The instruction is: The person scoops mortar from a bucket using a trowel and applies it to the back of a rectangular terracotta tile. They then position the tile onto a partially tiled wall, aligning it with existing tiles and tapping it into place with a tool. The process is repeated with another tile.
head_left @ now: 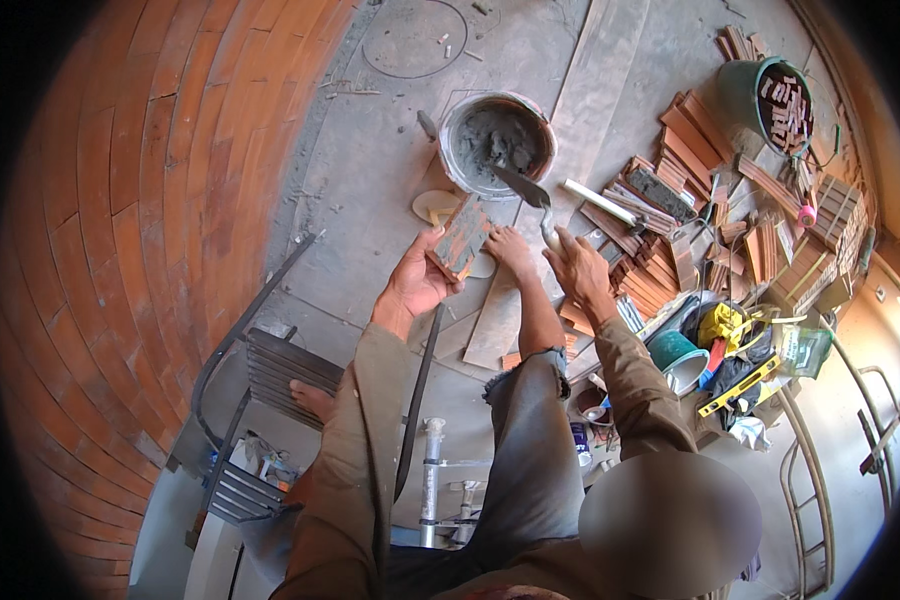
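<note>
My left hand (415, 280) is closed round the lower end of a thin reddish-brown brick tile (458, 243), whose upturned face carries smears of grey mortar. In my right hand (582, 275) is the handle of a pointing trowel (522, 186). The blade points up and left, its tip overlapping the near rim of a round bucket (447, 150). Wet grey mortar (500, 140) fills part of that bucket, with lumps toward its right side. Whether the blade touches the rim I cannot tell. The tile is apart from the trowel.
A wall of orange brick tiles (170, 180) curves along the left. Stacks of loose tiles (650, 270) lie to the right, below a green tub (750, 95). Nearer are a teal bucket (675, 355) and yellow level (740, 385). A black slatted chair (285, 365) stands at lower left.
</note>
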`<action>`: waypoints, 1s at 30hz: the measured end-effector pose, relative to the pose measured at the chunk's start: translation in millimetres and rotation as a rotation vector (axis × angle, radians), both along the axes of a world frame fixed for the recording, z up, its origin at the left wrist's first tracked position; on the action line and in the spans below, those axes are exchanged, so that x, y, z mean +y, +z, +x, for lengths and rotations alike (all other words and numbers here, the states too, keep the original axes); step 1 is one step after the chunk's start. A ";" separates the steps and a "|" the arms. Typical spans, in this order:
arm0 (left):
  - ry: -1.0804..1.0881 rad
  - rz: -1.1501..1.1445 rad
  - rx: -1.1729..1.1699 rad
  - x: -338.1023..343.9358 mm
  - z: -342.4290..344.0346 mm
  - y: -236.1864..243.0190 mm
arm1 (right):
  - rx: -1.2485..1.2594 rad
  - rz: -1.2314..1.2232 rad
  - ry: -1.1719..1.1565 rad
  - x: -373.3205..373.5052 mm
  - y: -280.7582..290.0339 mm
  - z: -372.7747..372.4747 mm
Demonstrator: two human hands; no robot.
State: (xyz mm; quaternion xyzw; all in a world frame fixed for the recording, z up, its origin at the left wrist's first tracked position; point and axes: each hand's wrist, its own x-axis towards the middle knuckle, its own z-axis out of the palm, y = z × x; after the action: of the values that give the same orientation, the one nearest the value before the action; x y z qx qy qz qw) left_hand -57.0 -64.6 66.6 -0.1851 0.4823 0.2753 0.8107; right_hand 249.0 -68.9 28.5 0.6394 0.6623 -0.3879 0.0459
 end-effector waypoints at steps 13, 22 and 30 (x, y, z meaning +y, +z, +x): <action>0.050 -0.045 0.245 -30.5 37.0 -4.7 | 0.566 -0.316 -0.631 -11.1 -41.0 -52.1; -0.322 0.164 0.306 -42.8 100.9 -17.0 | 0.966 -0.497 -1.057 -28.5 59.7 -36.8; -0.616 0.122 0.282 -49.2 183.0 -14.5 | 0.886 -0.430 -1.478 -88.7 19.4 40.3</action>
State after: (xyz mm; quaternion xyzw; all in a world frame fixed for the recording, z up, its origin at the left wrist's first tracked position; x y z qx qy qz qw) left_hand 126.1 -113.9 52.1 0.0576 0.6056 0.0687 0.7907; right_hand 289.2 -157.7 47.9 0.6724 -0.0500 -0.6462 -0.3575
